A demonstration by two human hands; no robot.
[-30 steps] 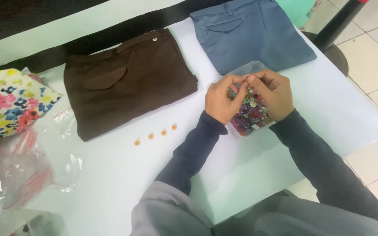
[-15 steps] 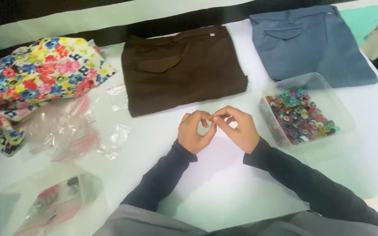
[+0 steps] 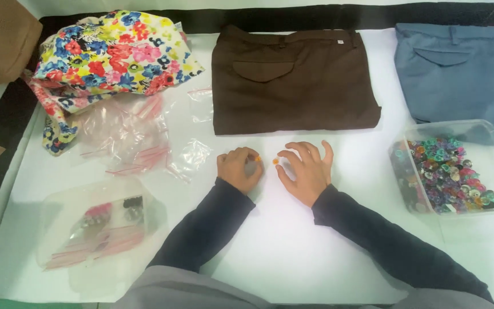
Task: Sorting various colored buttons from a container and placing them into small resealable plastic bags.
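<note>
My left hand (image 3: 237, 169) rests on the white table (image 3: 293, 246), curled into a loose fist with a small orange button (image 3: 257, 159) at its fingertips. Just to its right, my right hand (image 3: 307, 170) pinches another small orange button (image 3: 275, 161) between thumb and forefinger, its other fingers spread. Folded brown trousers (image 3: 293, 80) lie just beyond both hands. A clear plastic tub (image 3: 490, 134) with several mixed coloured buttons (image 3: 444, 171) stands to the right of my right hand.
Folded blue trousers (image 3: 458, 68) lie at the back right. A floral cloth bundle (image 3: 110, 54) sits at the back left, with small clear zip bags (image 3: 138, 146) before it. A larger clear bag (image 3: 95, 223) holding dark and pink items lies front left.
The view has swung left and nearer. My hands left the button tub, met over the table, and now rest slightly apart in front of the brown trousers.
</note>
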